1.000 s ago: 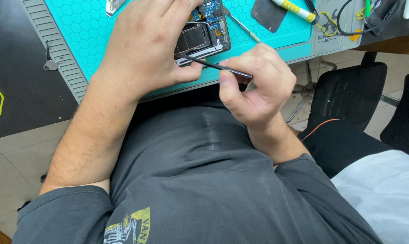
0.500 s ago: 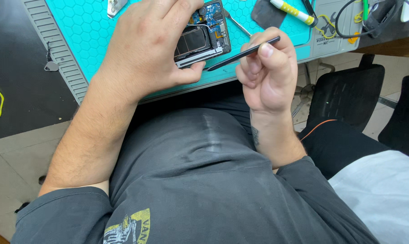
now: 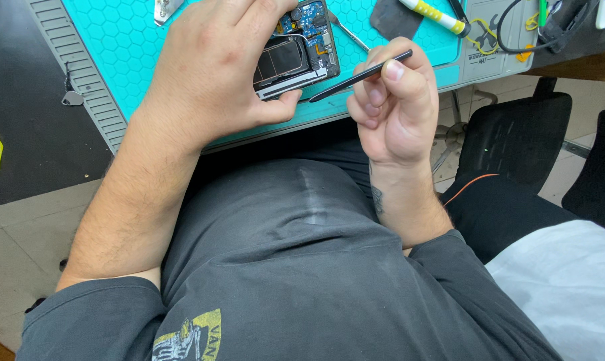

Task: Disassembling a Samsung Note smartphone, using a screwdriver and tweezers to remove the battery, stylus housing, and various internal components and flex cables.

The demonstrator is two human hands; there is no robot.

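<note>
Head view, taking the teal mat (image 3: 135, 47) as the landmark: off its near edge the right hand (image 3: 389, 100) pinches a thin black spudger (image 3: 359, 75) between closed fingers, tip pointing onto the mat. On the mat's near part the left hand (image 3: 212, 73) clamps an opened phone (image 3: 295, 53), thumb on its edge. Farther along the mat's back lies a yellow-handled tool (image 3: 433, 15)

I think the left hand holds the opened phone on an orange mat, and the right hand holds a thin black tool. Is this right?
Not quite: the mat is teal, not orange, as the head view shows. The left hand does hold the opened phone on it, and the right hand holds the thin black tool.
</note>
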